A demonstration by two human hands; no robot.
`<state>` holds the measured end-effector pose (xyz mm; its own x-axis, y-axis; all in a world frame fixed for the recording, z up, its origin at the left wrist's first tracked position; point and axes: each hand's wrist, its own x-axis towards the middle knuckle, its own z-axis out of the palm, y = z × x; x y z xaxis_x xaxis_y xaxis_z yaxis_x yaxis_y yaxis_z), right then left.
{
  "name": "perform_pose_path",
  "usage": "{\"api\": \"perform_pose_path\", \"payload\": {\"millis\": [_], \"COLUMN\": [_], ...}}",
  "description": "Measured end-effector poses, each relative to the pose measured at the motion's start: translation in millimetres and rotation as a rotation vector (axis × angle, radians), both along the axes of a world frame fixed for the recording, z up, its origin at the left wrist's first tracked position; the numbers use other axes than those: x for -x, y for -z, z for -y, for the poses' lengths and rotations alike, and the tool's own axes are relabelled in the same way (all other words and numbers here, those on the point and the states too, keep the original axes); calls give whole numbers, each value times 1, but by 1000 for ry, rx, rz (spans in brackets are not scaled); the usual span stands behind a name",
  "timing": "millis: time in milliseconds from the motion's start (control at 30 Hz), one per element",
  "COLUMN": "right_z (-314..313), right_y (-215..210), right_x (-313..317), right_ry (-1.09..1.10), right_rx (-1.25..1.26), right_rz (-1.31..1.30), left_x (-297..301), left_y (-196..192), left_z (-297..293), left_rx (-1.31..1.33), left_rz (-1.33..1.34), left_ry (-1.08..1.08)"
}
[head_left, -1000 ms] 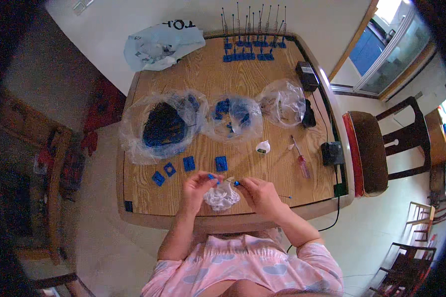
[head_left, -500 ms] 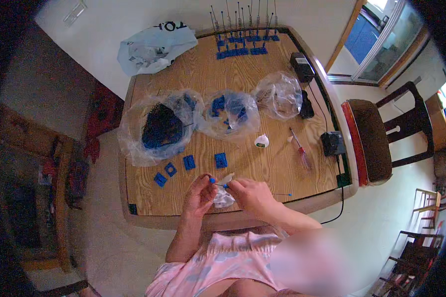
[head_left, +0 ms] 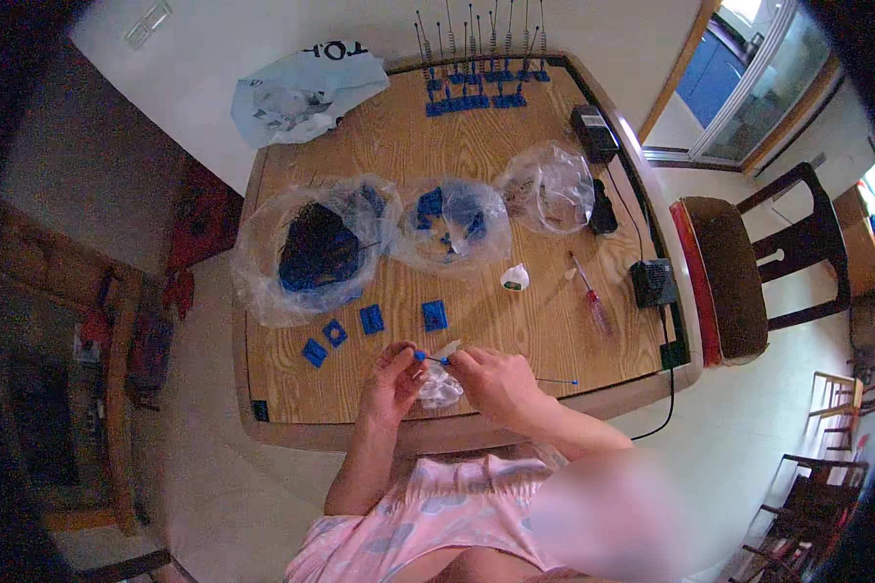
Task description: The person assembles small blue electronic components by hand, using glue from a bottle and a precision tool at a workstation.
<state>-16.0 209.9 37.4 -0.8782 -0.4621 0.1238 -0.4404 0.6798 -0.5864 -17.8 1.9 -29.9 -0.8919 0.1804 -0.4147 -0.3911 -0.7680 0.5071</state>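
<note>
Above the near edge of the table, both hands work on one thin dark rod (head_left: 435, 359). My left hand (head_left: 394, 381) is closed, pinching a small round blue piece (head_left: 420, 356) at its end. Close by, my right hand (head_left: 498, 385) is closed around the rod beside a second small blue piece (head_left: 445, 360). A thin length with a blue tip (head_left: 574, 382) sticks out past the right hand; whether it is the same rod is hidden. Under the fingers lies a crumpled clear plastic bag (head_left: 441, 391). Several flat blue plastic blocks, one a square block (head_left: 434, 316), lie just beyond.
Open plastic bags hold black parts (head_left: 313, 251), blue parts (head_left: 449, 216) and wiry parts (head_left: 550, 189). Spring-and-rod pieces on blue bases (head_left: 472, 100) stand at the far edge. A red-handled screwdriver (head_left: 594, 304), a small white container (head_left: 514, 278) and a black adapter (head_left: 653, 283) lie to the right.
Both hands and the rod between them have shifted very slightly to the right. The blue tip past my right hand has moved right a little too.
</note>
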Motion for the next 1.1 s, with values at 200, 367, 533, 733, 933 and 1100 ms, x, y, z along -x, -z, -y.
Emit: {"api": "perform_pose_path", "payload": {"millis": [200,367,533,733,933,1100], "right_z": [-2,-3,-7,-5,-6,-11], "right_y": [3,2,2,-3,-5,-8], "right_x": [1,0,1,4,8,6], "right_ry": [-9,-13,-41,-95,-113,-133], "right_rx": [2,5,28,16,-115,-84], "right_rz": [2,16,-73,-100,-2,0], "left_x": [-1,-2,-1,-3,-1,-4], "left_y": [-9,-11,-24,-35,-28,-22], "left_z": [-3,-4,-9,-17,-12,-5], "left_rx": [89,153,363,437,522,526], "left_rz": [-34,-66,-183,-271,-238,-245], "left_ry": [-24,-30,-47,-34,8,1]}}
